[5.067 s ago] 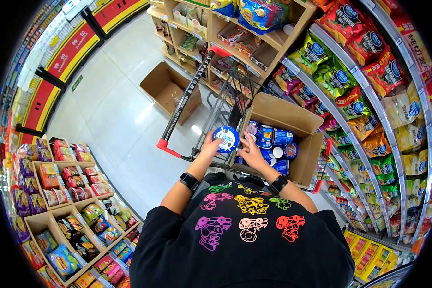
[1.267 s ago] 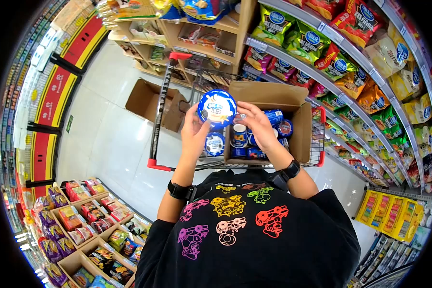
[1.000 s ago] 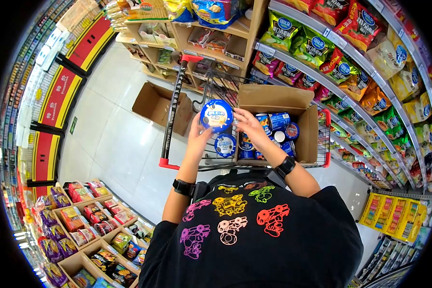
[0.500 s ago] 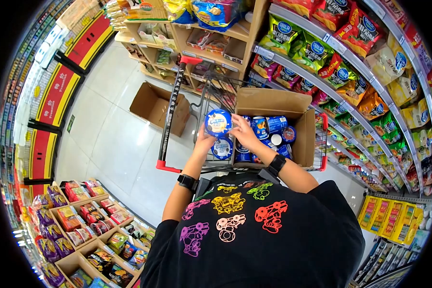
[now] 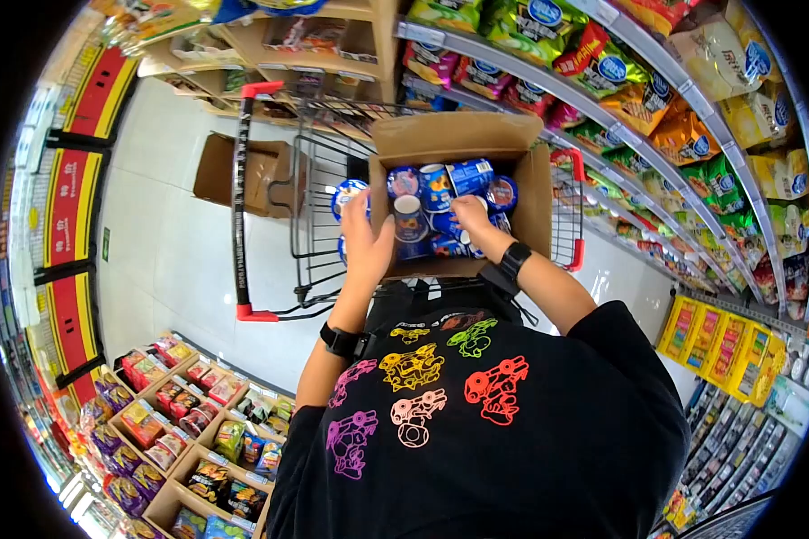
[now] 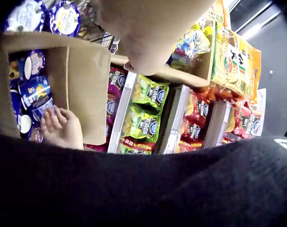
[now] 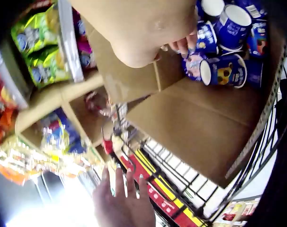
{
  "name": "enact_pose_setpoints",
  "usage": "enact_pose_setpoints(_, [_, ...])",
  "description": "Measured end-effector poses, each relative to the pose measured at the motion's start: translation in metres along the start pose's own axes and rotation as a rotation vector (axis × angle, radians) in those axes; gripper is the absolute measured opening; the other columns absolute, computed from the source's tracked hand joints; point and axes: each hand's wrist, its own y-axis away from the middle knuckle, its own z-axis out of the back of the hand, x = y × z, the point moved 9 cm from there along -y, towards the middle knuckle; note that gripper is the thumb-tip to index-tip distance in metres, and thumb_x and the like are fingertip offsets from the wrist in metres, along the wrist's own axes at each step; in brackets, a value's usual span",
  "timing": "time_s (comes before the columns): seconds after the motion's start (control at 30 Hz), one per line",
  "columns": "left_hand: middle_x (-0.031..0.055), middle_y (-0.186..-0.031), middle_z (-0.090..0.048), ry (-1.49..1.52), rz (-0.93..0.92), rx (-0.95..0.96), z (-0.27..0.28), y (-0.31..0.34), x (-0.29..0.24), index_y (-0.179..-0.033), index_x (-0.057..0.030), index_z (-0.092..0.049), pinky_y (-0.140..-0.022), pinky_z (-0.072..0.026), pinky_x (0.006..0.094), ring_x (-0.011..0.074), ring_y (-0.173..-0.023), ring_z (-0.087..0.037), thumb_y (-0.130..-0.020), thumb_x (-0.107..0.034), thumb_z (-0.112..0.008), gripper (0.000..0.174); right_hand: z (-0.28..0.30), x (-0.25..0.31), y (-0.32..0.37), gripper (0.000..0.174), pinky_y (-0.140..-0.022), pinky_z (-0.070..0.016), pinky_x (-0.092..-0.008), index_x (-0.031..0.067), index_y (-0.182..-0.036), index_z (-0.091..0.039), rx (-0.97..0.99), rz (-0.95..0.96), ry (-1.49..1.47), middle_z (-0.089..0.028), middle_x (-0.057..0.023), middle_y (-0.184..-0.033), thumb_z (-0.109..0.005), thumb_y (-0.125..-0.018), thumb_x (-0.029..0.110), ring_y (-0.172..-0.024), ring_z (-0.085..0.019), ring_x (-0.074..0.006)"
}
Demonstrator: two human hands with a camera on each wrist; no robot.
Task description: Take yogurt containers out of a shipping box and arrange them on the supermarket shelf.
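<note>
In the head view, an open cardboard box (image 5: 463, 135) sits in the cart, filled with several blue paper snack cups (image 5: 470, 176). My left hand (image 5: 367, 244) is at the box's near-left wall, its fingers straight and holding nothing; they show spread in the right wrist view. My right hand (image 5: 476, 223) reaches inside the box. In the left wrist view its fingers (image 6: 49, 120) lie loosely bent against a cup (image 6: 43, 108). The cups lie at mixed angles, some with white bottoms up. A blue-lidded cup (image 5: 346, 193) stands in the cart left of the box, partly behind my left hand.
The wire shopping cart (image 5: 315, 162) has a black handle (image 5: 241, 207) at left. Beyond it, another open cardboard box (image 5: 229, 175) stands on the floor. Shelves of chip bags (image 5: 602, 67) line the right, and snack bins (image 5: 189, 404) stand at the lower left.
The blue-lidded cup that both hands held over the cart has been let go and sits beside the box. Both hands have moved right, the right one into the box.
</note>
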Motion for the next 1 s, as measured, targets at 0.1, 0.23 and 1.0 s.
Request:
enact_pose_setpoints(0.1, [0.0067,-0.097,-0.057,0.412,0.229,0.400,-0.091,0.009,0.030,-0.112,-0.0022,-0.049,-0.082,-0.0429,0.0266,0.0144,-0.088,-0.056,-0.083,0.002,-0.047,0.030,0.032,-0.031,-0.006,0.032,-0.063,-0.0464,-0.0386,-0.0012,-0.093,-0.059,-0.067,-0.235,0.135,-0.061,-0.0135,-0.088,-0.056,-0.074,0.025,-0.079,-0.058,-0.0283])
enact_pose_setpoints(0.23, [0.0081,-0.100,-0.057,0.438,0.924,0.798,-0.188,0.033,0.070,-0.107,-0.0055,-0.053,-0.077,-0.0430,0.0275,0.0169,-0.088,-0.057,-0.086,-0.013,-0.047,0.023,0.048,-0.036,-0.014,0.067,-0.089,-0.0413,-0.0421,-0.0022,-0.122,-0.037,-0.139,-0.206,0.765,-0.045,-0.0237,-0.121,-0.061,-0.071,0.034,-0.110,-0.045,-0.0371])
enact_pose_setpoints(1.0, [0.0120,-0.097,-0.056,0.505,1.132,0.138,-0.178,0.074,0.096,-0.122,0.0025,-0.039,-0.075,-0.0437,0.0274,0.0155,-0.088,-0.054,-0.075,-0.017,-0.059,0.055,0.000,-0.011,-0.027,0.068,-0.072,-0.0494,-0.0344,-0.0013,-0.100,-0.060,0.406,0.003,1.153,-0.062,-0.0179,-0.100,-0.070,-0.057,0.051,-0.088,-0.061,-0.0303])
